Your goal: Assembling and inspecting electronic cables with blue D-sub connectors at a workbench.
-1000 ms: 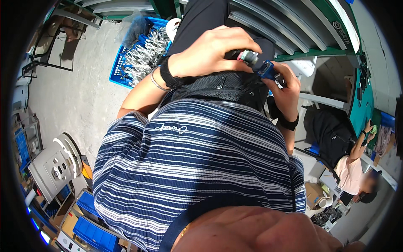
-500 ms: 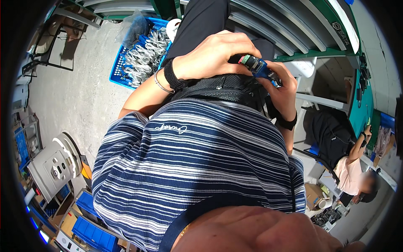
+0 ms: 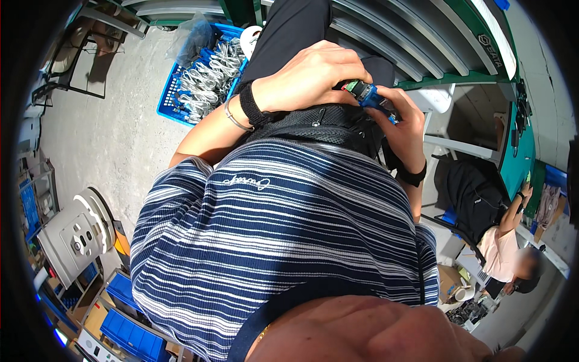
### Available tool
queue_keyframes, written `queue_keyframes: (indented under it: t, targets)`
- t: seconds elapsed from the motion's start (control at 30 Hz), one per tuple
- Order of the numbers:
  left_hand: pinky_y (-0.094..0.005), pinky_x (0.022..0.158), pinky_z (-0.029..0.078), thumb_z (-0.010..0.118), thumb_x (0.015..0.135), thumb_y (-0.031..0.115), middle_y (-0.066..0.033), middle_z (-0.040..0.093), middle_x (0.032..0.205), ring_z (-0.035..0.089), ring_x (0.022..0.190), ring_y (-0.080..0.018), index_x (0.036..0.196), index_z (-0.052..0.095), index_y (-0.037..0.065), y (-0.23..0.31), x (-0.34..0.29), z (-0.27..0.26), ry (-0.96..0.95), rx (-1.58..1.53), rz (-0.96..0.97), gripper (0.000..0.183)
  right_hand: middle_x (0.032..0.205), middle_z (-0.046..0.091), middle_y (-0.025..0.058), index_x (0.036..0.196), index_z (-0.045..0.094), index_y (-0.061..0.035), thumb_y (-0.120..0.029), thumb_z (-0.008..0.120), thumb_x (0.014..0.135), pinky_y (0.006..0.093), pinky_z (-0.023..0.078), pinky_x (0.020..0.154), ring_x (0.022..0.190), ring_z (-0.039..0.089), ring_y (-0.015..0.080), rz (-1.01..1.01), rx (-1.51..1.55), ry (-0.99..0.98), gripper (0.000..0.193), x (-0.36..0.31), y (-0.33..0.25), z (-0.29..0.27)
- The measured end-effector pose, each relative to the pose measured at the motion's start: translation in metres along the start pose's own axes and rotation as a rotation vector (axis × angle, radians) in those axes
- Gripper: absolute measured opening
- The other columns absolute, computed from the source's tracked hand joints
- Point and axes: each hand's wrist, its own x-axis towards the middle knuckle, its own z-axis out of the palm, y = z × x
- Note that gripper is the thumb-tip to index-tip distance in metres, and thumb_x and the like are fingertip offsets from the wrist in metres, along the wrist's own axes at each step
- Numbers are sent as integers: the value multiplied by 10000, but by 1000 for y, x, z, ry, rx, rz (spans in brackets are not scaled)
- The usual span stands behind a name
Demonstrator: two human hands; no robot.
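Note:
Above my lap, my left hand point(image 3: 313, 75) and my right hand point(image 3: 403, 123) hold one small blue electronic part point(image 3: 372, 100) between them. Its end near my left fingers shows green and red, with a dark or metallic band beside it. The fingers of my left hand curl round that end, and some of them are out of sight behind it. My right thumb and fingers pinch the blue end. The part is too small and too covered to tell its exact kind. Beneath the hands lies a black mesh bag or pouch point(image 3: 295, 128) across my waist.
On the floor at the upper left, a blue basket point(image 3: 163, 107) holds several coiled grey cables point(image 3: 208, 78). Green-framed metal slats point(image 3: 386, 42) stand ahead. Another person point(image 3: 500, 241) works at a green-topped table point(image 3: 517, 145) on the right. Blue bins point(image 3: 132, 333) and a pale machine point(image 3: 75, 241) are at the lower left.
The blue part has shifted and turned slightly between my fingers. My left hand has risen a little; both hands keep their hold.

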Motion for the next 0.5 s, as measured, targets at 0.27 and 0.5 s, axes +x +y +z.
queue_keyframes:
  t: [0.27,0.5]
  targets:
    - [-395,953,484,860,720,231,-54,697,974,661,999,-265,1084,735,95,-3,2,-1,-33,-55,-2,408,1005,717,112,1150,683,-47,-23,828,782,320,564,796,901,720,241,54,-5,-16,396,-1,-5,2]
    - [-398,974,487,868,719,216,-67,702,1025,662,1023,-275,1137,727,89,-2,7,2,75,-3,77,459,1030,721,115,1147,680,-46,-46,832,786,310,560,774,886,712,225,-10,-84,82,391,0,-3,4]
